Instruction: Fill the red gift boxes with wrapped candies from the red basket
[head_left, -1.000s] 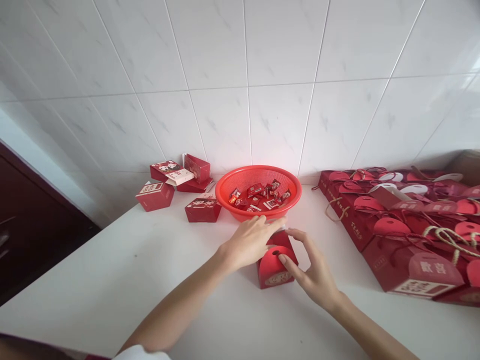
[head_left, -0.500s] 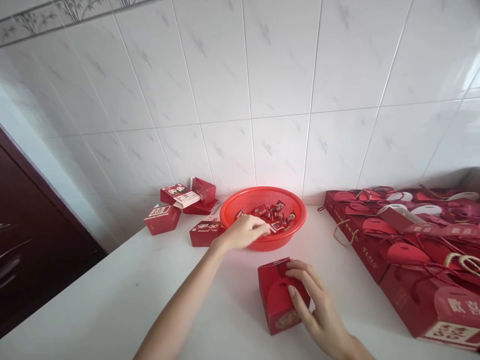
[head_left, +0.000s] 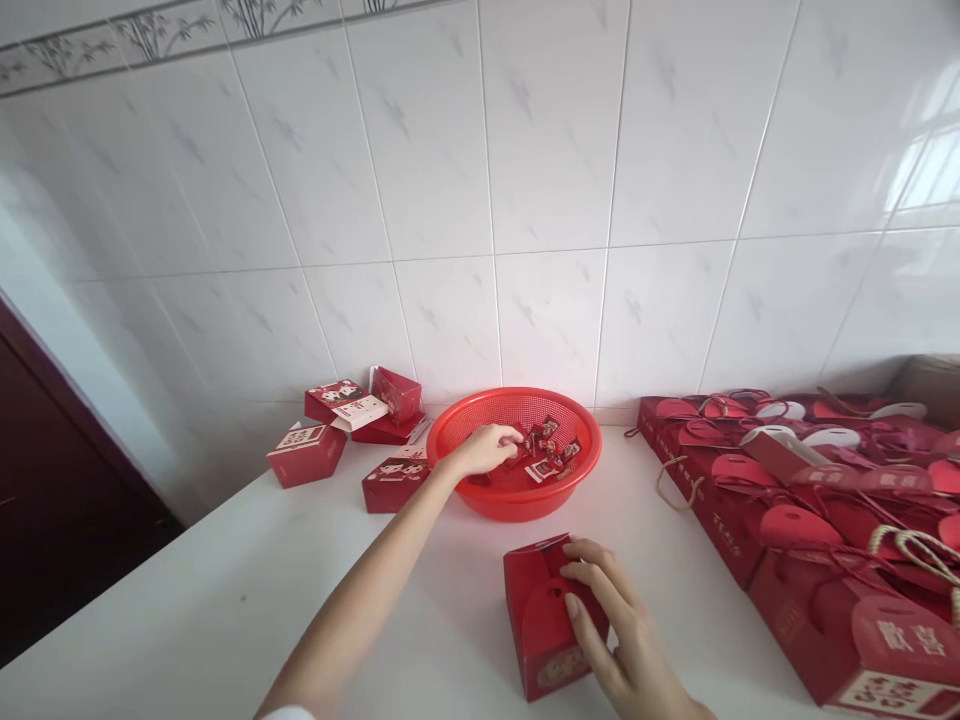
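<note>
A right hand (head_left: 630, 640) rests open on a red box (head_left: 525, 625), before the basket (head_left: 525, 507) near the counter's (head_left: 210, 600) back edge; the left hand (head_left: 480, 450) reaches among sweets (head_left: 541, 470), grip unclear. Seemingly light, dentable card favours holding the side walls.

The person's left forearm slants up from the bottom edge to the left hand (head_left: 487, 450) near mid-frame, fingers apparently curled; the right hand (head_left: 622, 630), lower right of centre, has fingers spread and bent.
</note>
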